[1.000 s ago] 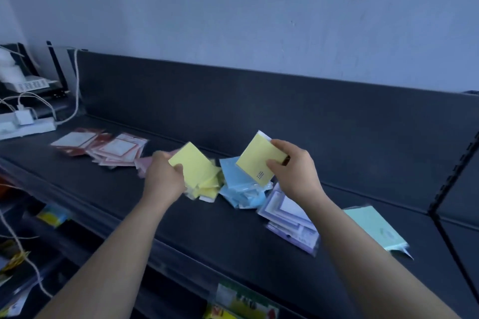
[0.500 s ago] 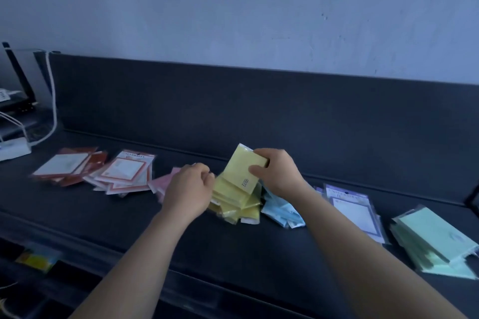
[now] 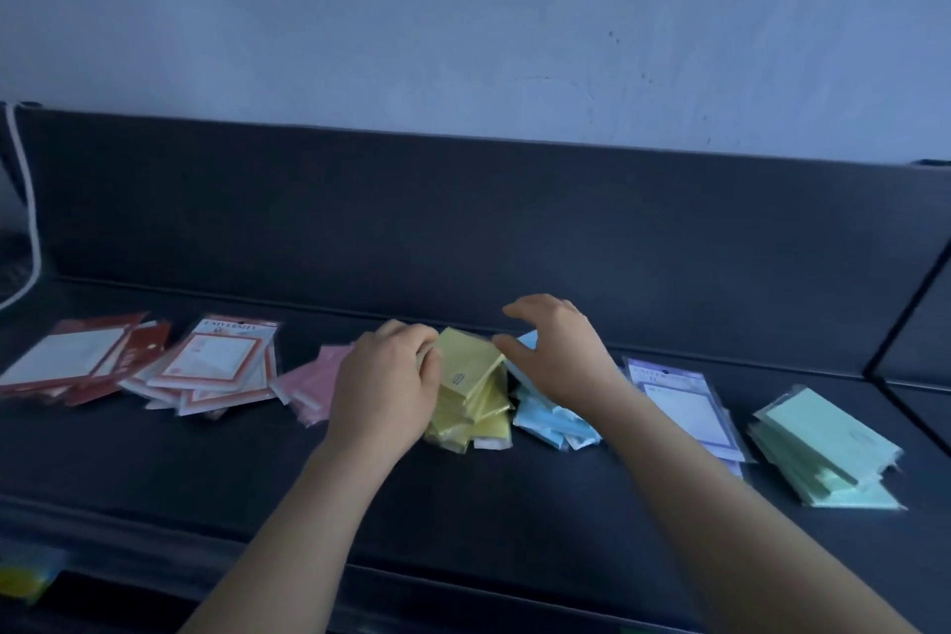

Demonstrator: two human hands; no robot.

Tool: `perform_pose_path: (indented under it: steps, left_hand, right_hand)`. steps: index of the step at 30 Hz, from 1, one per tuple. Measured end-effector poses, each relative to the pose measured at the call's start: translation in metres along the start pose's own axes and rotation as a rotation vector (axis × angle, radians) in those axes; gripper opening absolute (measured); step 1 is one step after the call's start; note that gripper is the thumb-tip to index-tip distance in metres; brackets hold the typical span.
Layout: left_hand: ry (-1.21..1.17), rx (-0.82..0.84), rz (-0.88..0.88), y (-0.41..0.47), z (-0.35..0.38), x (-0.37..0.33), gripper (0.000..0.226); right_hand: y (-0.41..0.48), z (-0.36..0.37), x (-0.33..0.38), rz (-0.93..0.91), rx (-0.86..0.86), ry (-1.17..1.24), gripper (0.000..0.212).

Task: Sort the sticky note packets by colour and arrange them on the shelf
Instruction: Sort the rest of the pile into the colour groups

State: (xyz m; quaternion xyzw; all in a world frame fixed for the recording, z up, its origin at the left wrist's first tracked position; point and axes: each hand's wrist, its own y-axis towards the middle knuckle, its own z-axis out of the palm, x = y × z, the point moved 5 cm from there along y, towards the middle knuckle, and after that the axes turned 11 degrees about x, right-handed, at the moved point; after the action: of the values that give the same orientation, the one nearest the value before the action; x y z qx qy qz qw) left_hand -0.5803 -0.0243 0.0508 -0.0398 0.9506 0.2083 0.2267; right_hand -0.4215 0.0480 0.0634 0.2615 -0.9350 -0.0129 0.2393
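On my feed the pale wall (image 3: 463, 16) filled the whole twelve o'clock half of the view. Below it the dark shelf (image 3: 463, 494) ran from nine to three, with its upright back panel (image 3: 463, 221) standing behind.

The sticky note packets lay in a loose row along the shelf, one colour to a pile. The red pile (image 3: 67, 360) sat far out at nine o'clock, and the orange-bordered pile (image 3: 216, 366) overlapped its three o'clock edge. The green pile (image 3: 823, 443) was fanned out towards four o'clock, well apart from the middle. The purple pile (image 3: 684, 402) lay just at nine o'clock of the green, partly hidden under the right forearm.

Dead centre stood the yellow pile (image 3: 471, 391), stacked unevenly with its top packet tilted. The blue pile (image 3: 550, 420) touched it at three o'clock and the pink pile (image 3: 309, 381) lay near it at nine.

Both bare arms reached in from six o'clock. The left hand (image 3: 383, 386) gripped the yellow pile's nine o'clock edge with curled fingers — the pink pile was half covered by it. The right hand (image 3: 561, 355) arched over the blue pile with its fingers spread and holding nothing, its thumb (image 3: 507, 342) touching the top yellow packet's corner.

A white cable (image 3: 31, 232) hung at ten o'clock.
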Motion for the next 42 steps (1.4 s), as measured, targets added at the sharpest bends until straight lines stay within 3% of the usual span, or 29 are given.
perform_pose_path:
  steps: [6,15,22,32,42]
  left_hand:
    - [-0.028,0.022,0.098,-0.004,0.015,-0.043,0.027]
    - [-0.101,0.121,0.208,-0.027,0.06,-0.134,0.029]
    - [-0.11,0.196,0.265,-0.05,0.11,-0.234,0.025]
    - [-0.153,0.268,0.313,-0.076,0.186,-0.391,0.031]
    - [-0.189,0.391,0.427,-0.072,0.259,-0.517,0.033]
  right_hand:
    - [-0.047,-0.026,-0.033,0.071,-0.09,-0.071,0.035]
    - [-0.126,-0.069,-0.106,0.218,-0.127,-0.102,0.035]
    - [-0.202,-0.116,-0.186,0.32,-0.149,-0.133,0.032]
    - [-0.316,-0.195,-0.317,0.438,-0.195,-0.158,0.044]
    - [-0.383,-0.254,-0.422,0.582,-0.285,-0.172,0.039]
